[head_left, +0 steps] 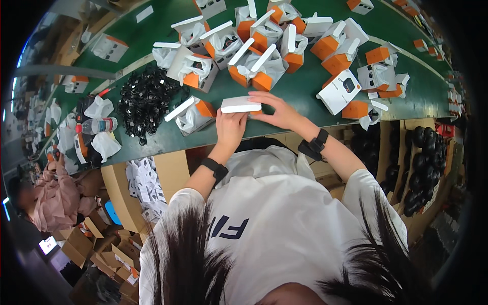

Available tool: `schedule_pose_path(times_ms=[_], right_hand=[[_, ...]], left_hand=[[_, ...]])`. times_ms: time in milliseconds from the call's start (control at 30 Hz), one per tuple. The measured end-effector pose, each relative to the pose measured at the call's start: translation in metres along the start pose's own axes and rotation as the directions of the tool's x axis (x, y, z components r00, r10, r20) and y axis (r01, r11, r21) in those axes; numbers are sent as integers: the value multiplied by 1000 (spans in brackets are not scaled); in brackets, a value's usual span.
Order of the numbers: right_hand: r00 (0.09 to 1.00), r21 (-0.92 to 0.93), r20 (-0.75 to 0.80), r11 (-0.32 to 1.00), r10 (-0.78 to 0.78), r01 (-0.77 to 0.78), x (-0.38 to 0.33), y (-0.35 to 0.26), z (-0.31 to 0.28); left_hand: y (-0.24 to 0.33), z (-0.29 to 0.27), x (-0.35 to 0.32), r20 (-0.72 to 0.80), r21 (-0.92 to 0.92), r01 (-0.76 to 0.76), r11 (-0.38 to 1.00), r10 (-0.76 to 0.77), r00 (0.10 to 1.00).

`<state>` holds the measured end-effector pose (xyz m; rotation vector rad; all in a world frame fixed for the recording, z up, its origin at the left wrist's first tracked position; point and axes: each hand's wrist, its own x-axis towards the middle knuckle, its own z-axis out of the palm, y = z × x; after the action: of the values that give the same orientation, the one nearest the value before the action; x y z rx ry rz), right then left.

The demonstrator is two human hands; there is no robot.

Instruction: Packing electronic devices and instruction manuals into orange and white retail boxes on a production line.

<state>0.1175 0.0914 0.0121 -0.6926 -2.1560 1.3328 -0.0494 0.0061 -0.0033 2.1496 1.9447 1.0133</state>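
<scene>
Both hands are on a small white-and-orange cardboard box [241, 104] at the near edge of the green bench. My left hand [231, 128] grips it from below on its near side, fingers curled behind it. My right hand [276, 110] closes round its right end, with fingertips along the top edge. The white lid looks closed; the contents are hidden. Left of it an open box [190, 119] shows a white plastic bag inside. A heap of black coiled cables [146, 101] lies farther left. A white box with a printed picture [339, 92] lies to the right.
Several open boxes [223, 43] with white bags crowd the far side of the green bench [284, 99]. A plastic bottle [96, 125] lies at left. Below stand a carton of white packets [145, 185] and cartons of black round items [426, 157]. Another person [61, 195] is at far left.
</scene>
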Motion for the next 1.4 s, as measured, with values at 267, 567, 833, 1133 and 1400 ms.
schedule_pose_path(times_ms=[267, 567, 833, 1133, 1400], right_hand=[[975, 380, 35, 900, 218, -215, 8, 1, 19], [910, 404, 297, 825, 289, -394, 29, -1, -4], [989, 172, 148, 984, 15, -41, 15, 14, 3], [979, -121, 190, 988, -77, 101, -3, 7, 3], [981, -194, 174, 973, -91, 124, -6, 18, 7]], left_hand=[[1, 7, 2, 27, -194, 250, 949, -249, 968], [17, -6, -11, 129, -49, -32, 998, 38, 991], [13, -12, -18, 268, -10, -31, 999, 32, 963], [0, -48, -49, 72, -466, 80, 881, -53, 996], [-20, -41, -10, 234, -215, 27, 976, 25, 972]])
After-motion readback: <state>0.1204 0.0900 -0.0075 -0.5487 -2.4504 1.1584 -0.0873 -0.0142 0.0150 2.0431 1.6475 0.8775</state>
